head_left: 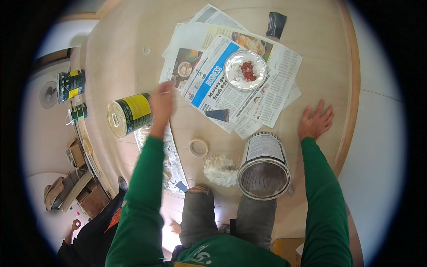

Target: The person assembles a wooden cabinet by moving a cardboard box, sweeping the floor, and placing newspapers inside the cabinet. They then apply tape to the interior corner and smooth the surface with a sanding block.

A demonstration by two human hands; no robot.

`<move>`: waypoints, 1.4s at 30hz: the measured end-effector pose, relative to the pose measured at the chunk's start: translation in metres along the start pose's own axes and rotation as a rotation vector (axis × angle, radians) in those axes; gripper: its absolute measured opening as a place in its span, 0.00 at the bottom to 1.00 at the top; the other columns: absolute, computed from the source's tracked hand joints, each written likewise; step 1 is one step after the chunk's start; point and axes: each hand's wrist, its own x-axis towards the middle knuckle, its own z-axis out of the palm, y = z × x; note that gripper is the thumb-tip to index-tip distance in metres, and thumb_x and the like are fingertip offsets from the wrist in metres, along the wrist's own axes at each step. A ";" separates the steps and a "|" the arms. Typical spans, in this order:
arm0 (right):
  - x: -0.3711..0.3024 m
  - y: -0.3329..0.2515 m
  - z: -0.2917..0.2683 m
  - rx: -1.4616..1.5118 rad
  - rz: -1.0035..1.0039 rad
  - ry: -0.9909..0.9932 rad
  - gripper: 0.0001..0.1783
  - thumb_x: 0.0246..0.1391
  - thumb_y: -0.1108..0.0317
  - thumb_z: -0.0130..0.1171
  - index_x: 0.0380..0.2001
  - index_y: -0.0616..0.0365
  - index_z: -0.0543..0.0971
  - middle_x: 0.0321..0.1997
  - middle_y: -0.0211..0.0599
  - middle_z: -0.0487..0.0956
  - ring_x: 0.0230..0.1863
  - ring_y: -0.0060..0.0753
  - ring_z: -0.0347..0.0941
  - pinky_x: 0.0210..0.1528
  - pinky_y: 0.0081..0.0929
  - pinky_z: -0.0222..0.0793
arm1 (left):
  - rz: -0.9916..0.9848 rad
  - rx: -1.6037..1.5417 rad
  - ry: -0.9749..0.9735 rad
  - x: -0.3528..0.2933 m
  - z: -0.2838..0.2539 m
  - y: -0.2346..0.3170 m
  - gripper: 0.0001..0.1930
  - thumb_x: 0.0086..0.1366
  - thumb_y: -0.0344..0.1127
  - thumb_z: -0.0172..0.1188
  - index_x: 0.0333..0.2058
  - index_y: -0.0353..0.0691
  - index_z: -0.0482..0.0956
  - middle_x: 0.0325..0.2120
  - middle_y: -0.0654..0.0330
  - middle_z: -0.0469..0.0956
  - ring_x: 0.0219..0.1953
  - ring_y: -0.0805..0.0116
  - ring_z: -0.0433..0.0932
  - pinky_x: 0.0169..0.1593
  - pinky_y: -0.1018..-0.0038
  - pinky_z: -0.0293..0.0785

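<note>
My left hand (163,106) is over the left part of the board, just beside a green can with a yellow label (133,113). Its fingers are smeared, so whether they hold anything cannot be made out. My right hand (315,122) lies flat on the pale wooden surface with its fingers spread. Between the hands, several newspaper sheets (278,95) overlap. On them sit a clear round dish (232,71) with white material and a red lump (248,71) in it, and a dark flat spreader (218,115).
An open, tilted metal can (265,149) stands close to my legs, beside a crumpled whitish rag (221,171) and a tape roll (198,147). A black flat piece (276,25) lies at the far right. More cans (71,86) and a person in dark clothes (91,236) are at left.
</note>
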 end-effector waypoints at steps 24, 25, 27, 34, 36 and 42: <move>-0.002 0.009 0.030 -0.144 -0.047 0.107 0.37 0.69 0.31 0.39 0.75 0.31 0.63 0.78 0.45 0.60 0.79 0.50 0.53 0.73 0.61 0.51 | -0.868 -0.489 0.428 -0.247 -0.035 -0.166 0.13 0.72 0.39 0.62 0.44 0.34 0.86 0.30 0.61 0.84 0.26 0.75 0.81 0.24 0.79 0.67; -0.001 0.010 0.032 -0.144 -0.055 0.117 0.37 0.69 0.31 0.39 0.74 0.31 0.63 0.78 0.45 0.60 0.78 0.50 0.54 0.73 0.61 0.51 | -0.920 -0.489 0.483 -0.262 -0.051 -0.184 0.13 0.72 0.38 0.62 0.44 0.34 0.86 0.30 0.61 0.84 0.26 0.76 0.81 0.24 0.79 0.67; 0.000 0.013 0.035 -0.162 -0.062 0.136 0.37 0.69 0.30 0.39 0.74 0.32 0.63 0.77 0.45 0.61 0.78 0.50 0.55 0.72 0.60 0.53 | -1.015 -0.437 0.539 -0.292 -0.081 -0.220 0.14 0.71 0.38 0.62 0.44 0.31 0.85 0.29 0.60 0.84 0.26 0.74 0.81 0.27 0.76 0.70; 0.002 0.012 0.021 -0.257 -0.032 0.158 0.37 0.69 0.32 0.41 0.73 0.37 0.66 0.74 0.46 0.66 0.74 0.52 0.61 0.70 0.57 0.57 | -1.380 -0.670 0.889 -0.418 -0.103 -0.295 0.10 0.69 0.36 0.61 0.42 0.35 0.81 0.34 0.61 0.83 0.30 0.71 0.80 0.27 0.76 0.70; 0.023 0.049 0.036 -0.456 -0.183 0.161 0.36 0.69 0.35 0.46 0.71 0.43 0.69 0.68 0.47 0.73 0.71 0.54 0.64 0.72 0.54 0.56 | -1.321 -0.493 0.480 -0.474 -0.114 -0.360 0.06 0.70 0.33 0.57 0.40 0.42 0.81 0.28 0.63 0.79 0.26 0.73 0.77 0.25 0.77 0.69; -0.010 -0.006 0.018 -0.131 -0.064 0.080 0.37 0.70 0.41 0.46 0.75 0.43 0.62 0.78 0.56 0.58 0.77 0.60 0.53 0.75 0.59 0.47 | -1.174 0.129 0.435 -0.424 -0.096 -0.340 0.20 0.73 0.37 0.57 0.60 0.35 0.77 0.48 0.50 0.83 0.51 0.59 0.81 0.53 0.68 0.77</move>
